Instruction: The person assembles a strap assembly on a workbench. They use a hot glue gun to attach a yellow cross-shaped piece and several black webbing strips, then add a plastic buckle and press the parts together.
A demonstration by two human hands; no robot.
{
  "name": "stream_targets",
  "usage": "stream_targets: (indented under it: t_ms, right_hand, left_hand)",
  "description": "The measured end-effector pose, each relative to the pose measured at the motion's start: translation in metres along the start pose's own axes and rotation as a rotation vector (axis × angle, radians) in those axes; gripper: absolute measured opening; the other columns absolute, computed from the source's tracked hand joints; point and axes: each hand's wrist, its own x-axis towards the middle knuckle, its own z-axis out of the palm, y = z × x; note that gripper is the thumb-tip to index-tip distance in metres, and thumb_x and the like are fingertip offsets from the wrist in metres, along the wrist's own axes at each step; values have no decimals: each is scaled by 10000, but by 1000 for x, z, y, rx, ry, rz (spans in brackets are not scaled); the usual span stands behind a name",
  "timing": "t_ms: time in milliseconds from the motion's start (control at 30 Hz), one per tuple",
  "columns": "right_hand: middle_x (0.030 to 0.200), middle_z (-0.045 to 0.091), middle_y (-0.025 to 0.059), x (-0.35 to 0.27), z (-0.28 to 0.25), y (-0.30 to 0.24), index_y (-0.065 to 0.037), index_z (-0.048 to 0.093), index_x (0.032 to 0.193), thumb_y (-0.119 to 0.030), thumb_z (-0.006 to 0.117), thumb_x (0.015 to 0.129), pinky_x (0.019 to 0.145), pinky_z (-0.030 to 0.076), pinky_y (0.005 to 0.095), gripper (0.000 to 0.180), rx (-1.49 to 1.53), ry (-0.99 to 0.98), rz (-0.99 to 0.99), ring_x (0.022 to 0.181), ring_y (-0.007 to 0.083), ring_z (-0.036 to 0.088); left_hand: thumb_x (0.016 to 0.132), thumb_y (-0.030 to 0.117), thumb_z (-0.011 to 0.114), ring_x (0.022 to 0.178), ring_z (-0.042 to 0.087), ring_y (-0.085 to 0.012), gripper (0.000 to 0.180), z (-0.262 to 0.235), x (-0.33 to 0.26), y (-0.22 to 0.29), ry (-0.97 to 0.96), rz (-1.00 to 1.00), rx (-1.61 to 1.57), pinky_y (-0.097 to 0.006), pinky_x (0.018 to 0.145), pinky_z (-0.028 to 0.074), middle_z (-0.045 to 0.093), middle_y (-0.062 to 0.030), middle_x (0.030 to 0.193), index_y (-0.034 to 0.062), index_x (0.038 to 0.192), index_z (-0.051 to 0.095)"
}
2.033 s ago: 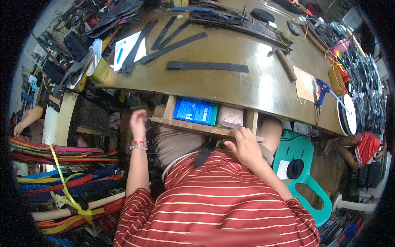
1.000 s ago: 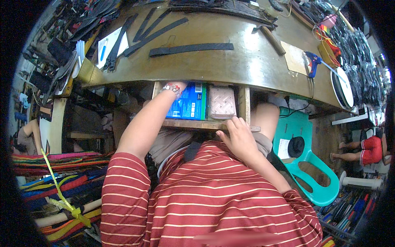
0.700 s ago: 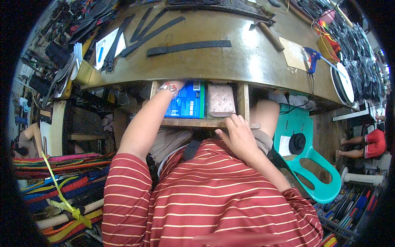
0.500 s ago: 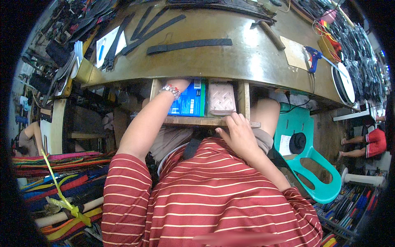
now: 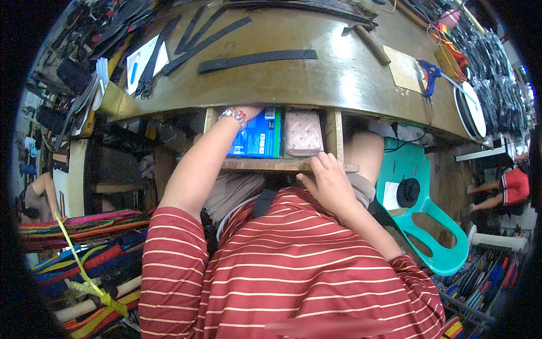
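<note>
A wooden drawer [image 5: 265,164] is pulled out from under the worktable, above my lap. My left hand [image 5: 249,110] reaches deep into it, under the tabletop edge; a beaded bracelet [image 5: 234,116] circles the wrist, and the fingers are hidden. Below that wrist lies a flat blue package [image 5: 257,138] with a green edge. To its right sits a pale pink patterned case [image 5: 304,134], apart from both hands. My right hand [image 5: 327,179] grips the drawer front near its right end, fingers over the top edge and thumb on the near side.
On the worktable [image 5: 254,87] lie black webbing straps [image 5: 257,61], a hammer [image 5: 370,47], a blue glue gun [image 5: 432,78] and a white spool [image 5: 471,110]. A green plastic chair [image 5: 432,226] stands at my right. Colourful material strips [image 5: 84,226] are stacked at the left. Another person's red shorts [image 5: 515,186] show far right.
My left hand stays inside the drawer with only a slight shift. The right hand keeps its place on the drawer front. The whole view has tilted slightly.
</note>
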Motion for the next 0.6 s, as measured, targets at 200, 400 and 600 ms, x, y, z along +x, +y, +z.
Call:
stream_targets:
  t_ms: [200, 400, 600]
  right_hand:
    - [902, 501, 133, 2, 0, 2, -32, 532, 899, -245, 689, 798, 788, 417, 415, 283, -35, 7, -9, 907, 306, 509]
    - [898, 496, 132, 3, 1, 2, -36, 530, 901, -241, 692, 792, 784, 416, 415, 283, -23, 14, -12, 900, 306, 508]
    - [903, 495, 136, 2, 3, 4, -30, 534, 912, -236, 691, 791, 780, 419, 418, 285, -18, 41, -26, 898, 311, 509]
  left_hand:
    - [928, 352, 413, 1143, 531, -390, 457, -3, -4, -1, -24, 0, 3, -446, 988, 415, 535, -233, 1260, 40, 1226, 563]
    - [928, 342, 409, 1132, 537, -393, 448, 0, -13, 2, -57, -17, 9, -448, 983, 418, 542, -235, 1247, 39, 1217, 567]
    - [928, 333, 406, 1121, 543, -396, 440, 2, -14, 4, -75, -17, 10, -450, 978, 422, 549, -238, 1234, 38, 1209, 572]
